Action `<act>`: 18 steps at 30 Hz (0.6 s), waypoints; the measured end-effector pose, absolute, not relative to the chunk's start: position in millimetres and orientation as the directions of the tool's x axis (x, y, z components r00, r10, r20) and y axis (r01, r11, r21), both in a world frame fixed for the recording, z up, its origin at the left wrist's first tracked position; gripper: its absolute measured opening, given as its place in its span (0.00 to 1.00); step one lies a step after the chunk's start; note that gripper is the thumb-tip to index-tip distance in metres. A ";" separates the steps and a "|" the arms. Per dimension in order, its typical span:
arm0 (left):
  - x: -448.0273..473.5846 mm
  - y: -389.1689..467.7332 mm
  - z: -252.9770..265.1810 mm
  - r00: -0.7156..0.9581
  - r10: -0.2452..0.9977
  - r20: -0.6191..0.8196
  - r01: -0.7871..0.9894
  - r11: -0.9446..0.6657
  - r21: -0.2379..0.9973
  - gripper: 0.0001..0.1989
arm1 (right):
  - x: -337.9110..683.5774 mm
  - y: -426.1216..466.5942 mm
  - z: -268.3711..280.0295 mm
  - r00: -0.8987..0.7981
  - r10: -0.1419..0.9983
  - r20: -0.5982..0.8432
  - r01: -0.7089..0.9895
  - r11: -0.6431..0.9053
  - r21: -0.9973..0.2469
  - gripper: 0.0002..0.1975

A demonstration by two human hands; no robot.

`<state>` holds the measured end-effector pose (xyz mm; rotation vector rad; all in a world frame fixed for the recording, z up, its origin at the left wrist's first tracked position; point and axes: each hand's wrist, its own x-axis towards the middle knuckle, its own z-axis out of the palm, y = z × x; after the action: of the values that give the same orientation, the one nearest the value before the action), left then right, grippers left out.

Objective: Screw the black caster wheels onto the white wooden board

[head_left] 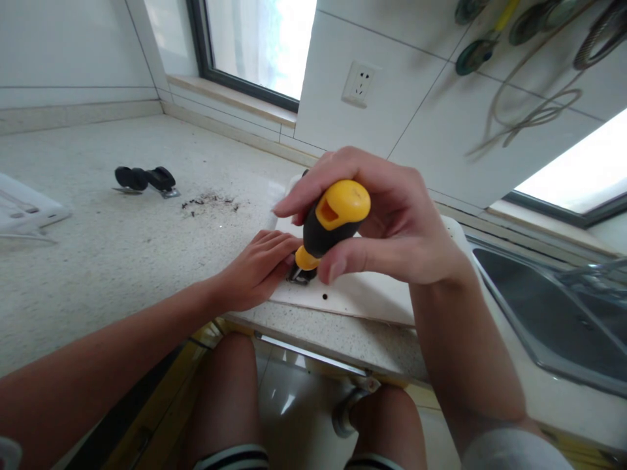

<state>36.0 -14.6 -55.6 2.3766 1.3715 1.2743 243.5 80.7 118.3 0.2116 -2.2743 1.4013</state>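
Observation:
My right hand (392, 215) is closed around the thick handle of a yellow and black screwdriver (343, 205), which points down at the white board (367, 297). Under it, a black caster (301, 273) with a metal plate sits near the board's left front corner. My left hand (262, 267) rests at the board's left edge, its fingers closed on that caster. The screwdriver's tip is hidden behind its handle. A small dark hole (324, 297) shows in the board near its front edge.
Two loose black casters (144, 179) lie on the speckled counter (122, 274), beside scattered dark debris (213, 203). A white object (29, 205) is at the left edge. The steel sink (543, 307) is on the right. A socket (361, 83) and hanging cords (533, 117) are on the wall.

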 end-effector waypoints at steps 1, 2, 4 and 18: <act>35.6 -14.7 -55.9 0.233 0.752 0.617 0.660 -0.588 0.467 0.16 | 242.6 85.4 118.6 -0.902 0.067 0.426 -0.356 0.441 -0.824 0.21; 35.2 -14.9 -55.8 0.236 0.746 0.623 0.658 -0.594 0.462 0.16 | 241.8 91.0 118.4 -0.918 0.024 0.396 -0.353 0.409 -0.842 0.24; 34.5 -15.3 -54.1 0.249 0.737 0.629 0.654 -0.607 0.451 0.16 | 241.0 100.8 116.7 -0.927 -0.049 0.373 -0.364 0.361 -0.858 0.29; 35.2 -16.2 -50.5 0.261 0.746 0.613 0.671 -0.597 0.441 0.15 | 222.3 111.9 95.1 -0.891 -0.133 0.434 -0.454 0.224 -0.862 0.27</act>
<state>35.2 -16.2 -50.5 2.4204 1.3639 1.2594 222.3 111.9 95.1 0.5512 -2.2322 1.7174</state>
